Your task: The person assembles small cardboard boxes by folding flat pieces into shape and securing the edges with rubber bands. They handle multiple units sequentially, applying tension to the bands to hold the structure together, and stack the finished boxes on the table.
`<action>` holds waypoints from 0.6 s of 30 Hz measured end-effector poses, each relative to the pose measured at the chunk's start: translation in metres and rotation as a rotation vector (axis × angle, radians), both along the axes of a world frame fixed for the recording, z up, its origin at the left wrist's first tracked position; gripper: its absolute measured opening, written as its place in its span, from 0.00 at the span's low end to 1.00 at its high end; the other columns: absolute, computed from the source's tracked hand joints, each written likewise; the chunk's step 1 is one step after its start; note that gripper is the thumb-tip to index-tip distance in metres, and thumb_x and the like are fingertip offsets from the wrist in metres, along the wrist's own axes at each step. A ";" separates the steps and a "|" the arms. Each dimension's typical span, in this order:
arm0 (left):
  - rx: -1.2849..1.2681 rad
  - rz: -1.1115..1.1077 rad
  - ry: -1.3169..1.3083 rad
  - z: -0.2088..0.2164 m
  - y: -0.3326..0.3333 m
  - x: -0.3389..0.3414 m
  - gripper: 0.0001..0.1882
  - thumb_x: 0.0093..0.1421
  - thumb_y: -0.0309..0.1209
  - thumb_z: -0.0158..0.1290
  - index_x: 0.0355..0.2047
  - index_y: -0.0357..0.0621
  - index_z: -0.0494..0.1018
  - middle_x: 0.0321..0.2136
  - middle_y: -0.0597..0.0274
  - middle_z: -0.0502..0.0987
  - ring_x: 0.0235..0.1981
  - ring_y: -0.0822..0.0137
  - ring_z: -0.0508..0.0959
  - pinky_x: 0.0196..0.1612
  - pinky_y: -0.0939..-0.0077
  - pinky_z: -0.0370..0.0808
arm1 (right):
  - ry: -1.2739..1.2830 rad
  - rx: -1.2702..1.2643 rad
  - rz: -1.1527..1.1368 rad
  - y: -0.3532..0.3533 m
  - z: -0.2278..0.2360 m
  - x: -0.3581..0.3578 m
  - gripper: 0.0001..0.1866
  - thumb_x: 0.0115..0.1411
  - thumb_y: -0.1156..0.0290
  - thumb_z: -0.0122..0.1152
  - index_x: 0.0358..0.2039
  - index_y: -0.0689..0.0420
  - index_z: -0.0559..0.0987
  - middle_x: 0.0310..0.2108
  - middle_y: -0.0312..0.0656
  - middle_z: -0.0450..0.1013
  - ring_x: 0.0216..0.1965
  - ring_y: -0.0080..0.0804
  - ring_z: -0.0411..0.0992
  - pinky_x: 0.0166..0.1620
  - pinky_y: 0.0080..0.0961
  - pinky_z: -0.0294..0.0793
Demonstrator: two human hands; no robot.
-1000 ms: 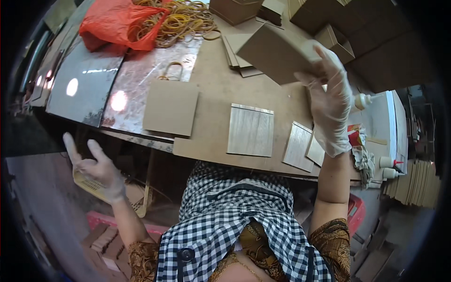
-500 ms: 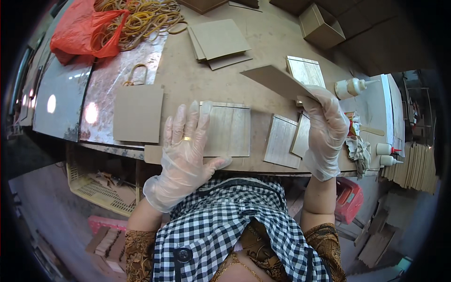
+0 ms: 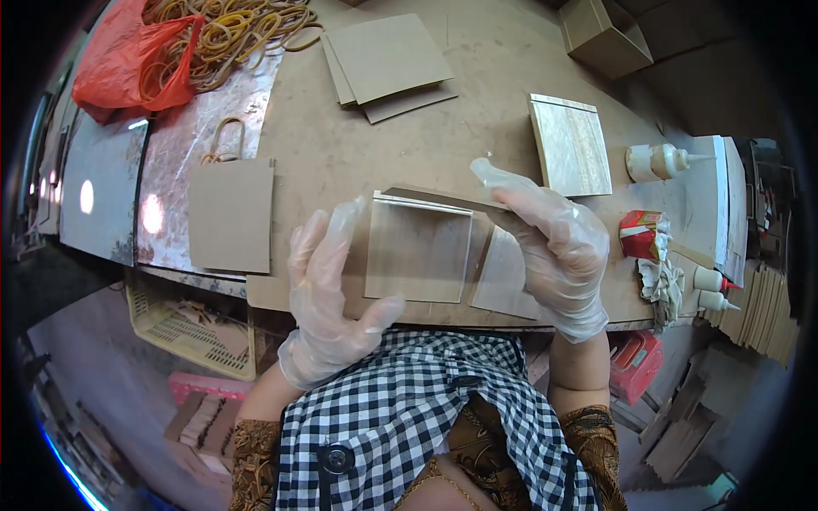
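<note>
A pale wood panel (image 3: 417, 251) with a groove along its far edge lies in front of me. Behind that edge, a thin brown board (image 3: 443, 198) appears nearly edge-on. My right hand (image 3: 558, 255), in a clear plastic glove, grips the board's right end between thumb and fingers. Gloved as well, my left hand (image 3: 332, 298) is open at the panel's left side, its fingers apart and its thumb near the panel's lower left corner. Partly beneath my right hand lies another pale wood panel (image 3: 503, 277).
A brown square board (image 3: 230, 217) lies left, a stack of boards (image 3: 388, 64) farther back. To the right are a wood panel (image 3: 571, 145), a glue bottle (image 3: 656, 162), a red carton (image 3: 643, 234) and a crumpled cloth (image 3: 660, 289). Rubber bands (image 3: 247, 34) spill beside a red bag (image 3: 128, 68).
My right hand has brought the brown board down and left to the wood panel's far edge. The left hand has come off the panel's face to its left side.
</note>
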State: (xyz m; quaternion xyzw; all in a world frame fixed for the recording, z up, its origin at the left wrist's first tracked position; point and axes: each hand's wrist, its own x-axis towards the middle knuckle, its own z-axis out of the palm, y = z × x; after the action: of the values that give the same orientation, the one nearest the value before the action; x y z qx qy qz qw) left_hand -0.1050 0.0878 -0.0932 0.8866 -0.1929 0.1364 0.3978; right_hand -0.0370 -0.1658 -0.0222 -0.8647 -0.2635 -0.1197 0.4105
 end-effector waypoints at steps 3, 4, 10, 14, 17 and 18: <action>-0.225 0.083 0.064 -0.006 -0.002 -0.003 0.27 0.66 0.35 0.54 0.61 0.35 0.62 0.60 0.46 0.72 0.64 0.46 0.66 0.68 0.52 0.58 | -0.005 -0.076 -0.010 0.003 -0.002 0.001 0.15 0.53 0.85 0.69 0.42 0.60 0.81 0.42 0.46 0.82 0.43 0.41 0.82 0.46 0.31 0.81; -0.282 0.099 0.100 -0.007 -0.002 -0.004 0.24 0.67 0.33 0.52 0.60 0.36 0.63 0.59 0.46 0.72 0.63 0.46 0.67 0.67 0.52 0.59 | -0.001 -0.076 -0.012 0.002 -0.003 0.001 0.15 0.53 0.85 0.69 0.41 0.60 0.82 0.41 0.45 0.83 0.42 0.41 0.82 0.45 0.31 0.82; -0.419 0.078 0.105 -0.010 -0.002 0.000 0.20 0.67 0.25 0.50 0.58 0.36 0.63 0.57 0.45 0.74 0.61 0.49 0.70 0.66 0.53 0.62 | -0.014 -0.110 -0.013 0.007 -0.004 0.003 0.15 0.52 0.85 0.69 0.41 0.59 0.83 0.38 0.43 0.83 0.39 0.40 0.82 0.43 0.31 0.81; -0.397 0.083 0.098 -0.010 -0.001 -0.001 0.20 0.67 0.24 0.50 0.58 0.35 0.63 0.56 0.45 0.75 0.61 0.49 0.70 0.66 0.52 0.63 | 0.034 -0.124 -0.015 0.008 -0.003 0.003 0.14 0.52 0.85 0.70 0.40 0.59 0.83 0.37 0.42 0.83 0.38 0.41 0.82 0.42 0.31 0.81; -0.397 0.094 0.103 -0.008 -0.003 -0.002 0.20 0.66 0.23 0.50 0.58 0.35 0.64 0.55 0.44 0.76 0.60 0.49 0.71 0.66 0.52 0.63 | -0.065 -0.050 0.026 0.005 -0.014 0.008 0.17 0.54 0.84 0.62 0.44 0.57 0.83 0.30 0.47 0.79 0.28 0.43 0.79 0.31 0.33 0.76; -0.400 0.096 0.096 -0.009 -0.003 -0.002 0.20 0.66 0.23 0.50 0.58 0.35 0.64 0.55 0.44 0.76 0.59 0.50 0.72 0.66 0.53 0.63 | -0.066 -0.046 0.019 0.006 -0.016 0.007 0.17 0.53 0.84 0.62 0.44 0.57 0.83 0.31 0.47 0.79 0.29 0.43 0.79 0.32 0.33 0.76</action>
State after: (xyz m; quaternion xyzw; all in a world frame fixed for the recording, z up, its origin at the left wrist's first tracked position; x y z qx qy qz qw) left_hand -0.1069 0.0848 -0.1027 0.8036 -0.1004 0.1486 0.5675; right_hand -0.0297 -0.1602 -0.0377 -0.8670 -0.2881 -0.1382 0.3825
